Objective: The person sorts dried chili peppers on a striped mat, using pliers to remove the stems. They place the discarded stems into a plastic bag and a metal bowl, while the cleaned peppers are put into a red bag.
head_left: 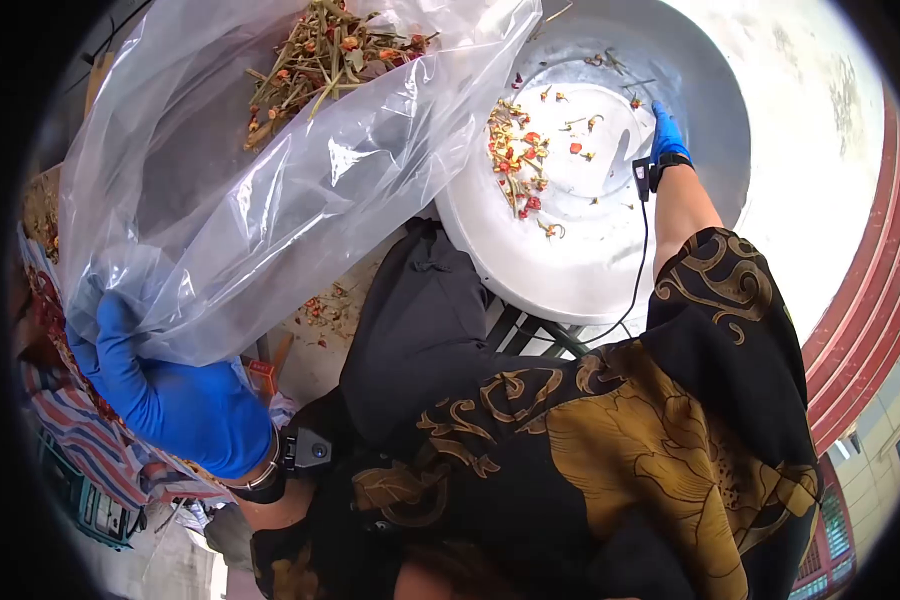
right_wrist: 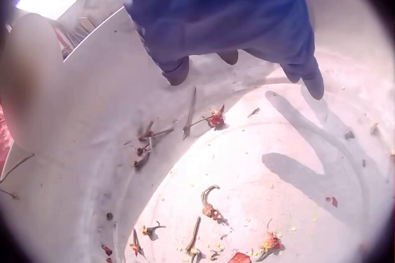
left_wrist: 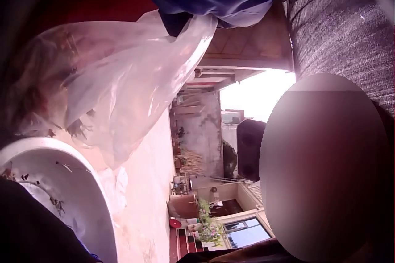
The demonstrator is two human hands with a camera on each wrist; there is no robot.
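While the blue-gloved left hand grips a big clear plastic bag of dried stalks, the blue-gloved right hand is kinda spread inside a round pale-grey basin, near loose red-and-yellow flower bits.

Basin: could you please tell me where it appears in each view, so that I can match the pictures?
Head view: the basin is at the top, right of centre.
Left wrist view: the basin is in the lower left corner, partly hidden.
Right wrist view: the basin fills most of the picture.
Shared landmark: the plant bits scattered inside it.
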